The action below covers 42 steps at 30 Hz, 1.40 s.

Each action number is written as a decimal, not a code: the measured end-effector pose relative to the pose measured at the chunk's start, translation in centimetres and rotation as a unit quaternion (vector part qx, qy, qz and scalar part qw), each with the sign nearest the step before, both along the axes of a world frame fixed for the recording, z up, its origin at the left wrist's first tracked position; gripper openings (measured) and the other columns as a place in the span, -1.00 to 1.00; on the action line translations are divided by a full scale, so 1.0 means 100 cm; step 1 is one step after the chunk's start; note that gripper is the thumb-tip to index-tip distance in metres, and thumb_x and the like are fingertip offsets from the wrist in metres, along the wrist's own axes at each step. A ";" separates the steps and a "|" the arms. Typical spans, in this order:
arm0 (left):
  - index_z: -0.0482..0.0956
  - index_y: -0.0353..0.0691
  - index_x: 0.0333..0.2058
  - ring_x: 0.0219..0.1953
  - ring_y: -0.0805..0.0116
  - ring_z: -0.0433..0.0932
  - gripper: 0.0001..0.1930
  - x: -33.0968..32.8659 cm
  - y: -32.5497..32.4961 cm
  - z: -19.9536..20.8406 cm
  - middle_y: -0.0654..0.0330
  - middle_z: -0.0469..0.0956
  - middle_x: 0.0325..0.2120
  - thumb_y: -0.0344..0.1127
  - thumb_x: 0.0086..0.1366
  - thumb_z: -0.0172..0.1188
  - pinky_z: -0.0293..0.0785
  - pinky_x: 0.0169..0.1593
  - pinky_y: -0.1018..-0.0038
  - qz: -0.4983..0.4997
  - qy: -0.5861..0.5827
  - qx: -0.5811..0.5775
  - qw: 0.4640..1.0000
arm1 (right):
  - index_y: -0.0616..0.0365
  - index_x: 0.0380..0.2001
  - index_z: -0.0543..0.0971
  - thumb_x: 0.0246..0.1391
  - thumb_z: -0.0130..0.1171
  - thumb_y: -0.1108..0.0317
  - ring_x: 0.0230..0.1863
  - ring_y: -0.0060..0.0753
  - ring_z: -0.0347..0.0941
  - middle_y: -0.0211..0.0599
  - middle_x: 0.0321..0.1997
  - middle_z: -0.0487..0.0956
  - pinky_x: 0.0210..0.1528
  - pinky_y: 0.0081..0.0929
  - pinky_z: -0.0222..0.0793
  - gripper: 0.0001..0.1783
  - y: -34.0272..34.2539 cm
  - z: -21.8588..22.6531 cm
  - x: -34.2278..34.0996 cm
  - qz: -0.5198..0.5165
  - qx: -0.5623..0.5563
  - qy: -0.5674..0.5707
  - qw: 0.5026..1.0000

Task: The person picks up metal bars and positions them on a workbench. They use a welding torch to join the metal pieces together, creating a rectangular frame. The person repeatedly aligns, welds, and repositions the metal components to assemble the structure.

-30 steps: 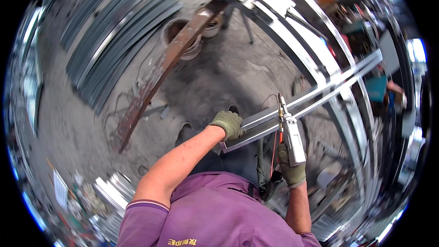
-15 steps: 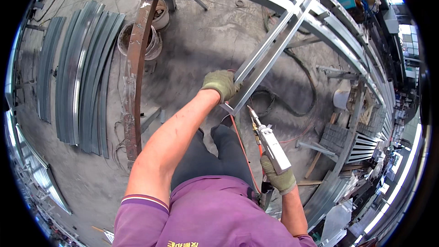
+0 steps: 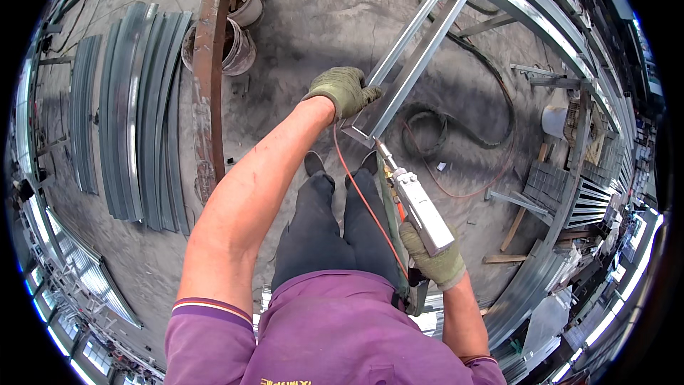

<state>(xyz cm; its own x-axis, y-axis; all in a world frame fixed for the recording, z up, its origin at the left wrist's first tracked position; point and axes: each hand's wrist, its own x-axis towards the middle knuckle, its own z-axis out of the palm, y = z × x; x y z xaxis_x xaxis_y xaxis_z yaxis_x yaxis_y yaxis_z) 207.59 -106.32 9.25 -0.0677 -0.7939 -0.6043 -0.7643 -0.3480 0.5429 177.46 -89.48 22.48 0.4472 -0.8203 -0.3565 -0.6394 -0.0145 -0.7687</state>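
Note:
My left hand [image 3: 342,93], in a green work glove, grips the left edge of a long steel channel [image 3: 403,75] close to its near end; the thumb lies over the edge and the other fingers are partly hidden. A white welding gun [image 3: 424,212] with a slim metal nozzle is held in my gloved right hand [image 3: 433,258]. Its nozzle points up and left, at the right corner of the channel's end; whether it touches cannot be made out. A thin orange-red hose [image 3: 360,196] runs past my legs beside the gun.
Galvanized steel sheets [image 3: 135,121] lie stacked on the left. A rusty brown beam [image 3: 208,93] stands beside buckets [image 3: 239,53]. Farther off, a metal frame [image 3: 548,36] crosses behind the channel. Dark cable [image 3: 427,144] coils on the floor, with wood and metal pieces to the right.
The gun's nozzle has moved up and left, closer to the channel's end corner. My left hand stays on the channel, its thumb now showing. The view has shifted, and both feet show.

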 end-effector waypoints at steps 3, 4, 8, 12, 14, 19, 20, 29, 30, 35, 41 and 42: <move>0.79 -0.19 -0.06 -0.03 -0.06 0.71 -0.42 0.002 0.000 -0.001 -0.03 0.77 -0.15 0.28 0.41 0.28 0.56 0.11 0.12 -0.003 0.000 0.004 1.000 | 0.12 -0.07 0.76 0.16 0.50 0.37 -0.31 -0.09 0.72 -0.17 -0.26 0.73 -0.26 -0.23 0.62 -0.73 0.006 -0.005 -0.004 -0.014 0.061 0.017 0.998; 0.79 -0.19 -0.06 -0.03 -0.06 0.71 -0.43 0.002 0.000 -0.001 -0.03 0.77 -0.15 0.27 0.41 0.28 0.56 0.11 0.11 -0.005 -0.001 0.002 1.000 | 0.10 -0.07 0.76 0.15 0.49 0.37 -0.30 -0.09 0.72 -0.18 -0.25 0.74 -0.25 -0.24 0.63 -0.73 0.008 -0.005 -0.003 -0.027 0.078 0.023 0.996; 0.79 -0.17 -0.05 -0.02 -0.06 0.71 -0.44 0.002 -0.001 -0.005 -0.03 0.77 -0.15 0.27 0.42 0.27 0.56 0.11 0.11 -0.017 -0.001 -0.007 1.000 | 0.03 -0.07 0.78 0.14 0.48 0.36 -0.27 -0.10 0.73 -0.22 -0.22 0.76 -0.24 -0.24 0.63 -0.73 0.015 -0.010 -0.003 -0.001 0.052 0.036 0.998; 0.79 -0.17 -0.03 -0.02 -0.05 0.71 -0.43 0.002 -0.002 -0.009 -0.03 0.77 -0.13 0.27 0.43 0.26 0.56 0.12 0.11 -0.024 -0.014 -0.011 1.000 | -0.03 -0.07 0.79 0.13 0.47 0.36 -0.25 -0.12 0.74 -0.27 -0.20 0.77 -0.23 -0.23 0.64 -0.73 0.018 -0.010 0.005 -0.027 0.042 0.027 0.998; 0.79 -0.18 -0.02 -0.01 -0.05 0.71 -0.42 0.001 -0.003 -0.005 -0.03 0.77 -0.12 0.27 0.43 0.25 0.56 0.12 0.11 -0.019 -0.010 0.000 1.000 | -0.03 -0.07 0.79 0.12 0.47 0.37 -0.25 -0.12 0.74 -0.27 -0.21 0.77 -0.22 -0.23 0.64 -0.73 0.021 -0.014 0.004 -0.029 0.042 0.021 0.998; 0.78 -0.19 -0.03 -0.01 -0.04 0.71 -0.42 0.003 -0.004 -0.006 -0.03 0.77 -0.11 0.27 0.43 0.24 0.56 0.11 0.12 -0.031 -0.020 -0.001 0.999 | -0.04 -0.09 0.79 0.13 0.47 0.36 -0.25 -0.12 0.74 -0.28 -0.20 0.78 -0.21 -0.23 0.64 -0.74 0.022 -0.013 0.009 -0.022 0.016 0.021 0.999; 0.78 -0.19 -0.03 -0.01 -0.04 0.71 -0.42 0.003 -0.004 -0.006 -0.03 0.77 -0.11 0.27 0.43 0.24 0.56 0.11 0.12 -0.032 -0.017 -0.003 0.999 | -0.03 -0.09 0.79 0.12 0.47 0.36 -0.25 -0.12 0.74 -0.28 -0.20 0.78 -0.20 -0.23 0.64 -0.75 0.022 -0.011 0.012 -0.026 0.016 0.024 0.999; 0.80 -0.20 -0.12 -0.07 -0.05 0.73 -0.42 0.004 -0.006 -0.002 -0.03 0.77 -0.19 0.28 0.41 0.26 0.57 0.08 0.12 -0.042 0.005 0.003 0.999 | -0.02 -0.10 0.79 0.16 0.46 0.35 -0.28 -0.10 0.73 -0.26 -0.20 0.76 -0.24 -0.25 0.63 -0.77 0.023 -0.008 0.014 -0.035 0.032 0.035 0.998; 0.80 -0.20 -0.12 -0.07 -0.04 0.73 -0.42 0.003 -0.006 -0.002 -0.03 0.77 -0.20 0.29 0.41 0.26 0.57 0.08 0.12 -0.040 0.002 -0.003 0.999 | -0.02 -0.10 0.79 0.16 0.46 0.35 -0.28 -0.10 0.73 -0.26 -0.20 0.76 -0.25 -0.25 0.63 -0.78 0.023 -0.008 0.015 -0.040 0.036 0.037 0.998; 0.80 -0.20 -0.12 -0.08 -0.04 0.73 -0.41 0.003 -0.005 -0.007 -0.03 0.77 -0.20 0.30 0.39 0.28 0.57 0.07 0.13 -0.032 -0.003 -0.022 0.999 | 0.00 -0.09 0.78 0.17 0.46 0.34 -0.30 -0.10 0.72 -0.25 -0.23 0.75 -0.27 -0.24 0.62 -0.77 0.022 -0.009 0.014 -0.018 0.009 0.030 0.999; 0.79 -0.21 -0.11 -0.06 -0.04 0.72 -0.42 0.002 -0.006 -0.005 -0.03 0.77 -0.18 0.28 0.40 0.27 0.57 0.07 0.11 -0.039 -0.005 -0.017 0.999 | -0.02 -0.10 0.78 0.18 0.46 0.34 -0.33 -0.12 0.72 -0.26 -0.25 0.75 -0.29 -0.24 0.61 -0.79 0.019 -0.007 0.016 -0.015 0.027 0.044 0.999; 0.79 -0.21 -0.10 -0.06 -0.04 0.72 -0.42 0.002 -0.006 -0.004 -0.03 0.77 -0.18 0.27 0.41 0.26 0.57 0.07 0.11 -0.042 -0.001 -0.016 0.999 | -0.03 -0.10 0.78 0.18 0.46 0.33 -0.33 -0.12 0.72 -0.26 -0.26 0.75 -0.30 -0.24 0.61 -0.79 0.019 -0.007 0.016 -0.016 0.030 0.046 0.998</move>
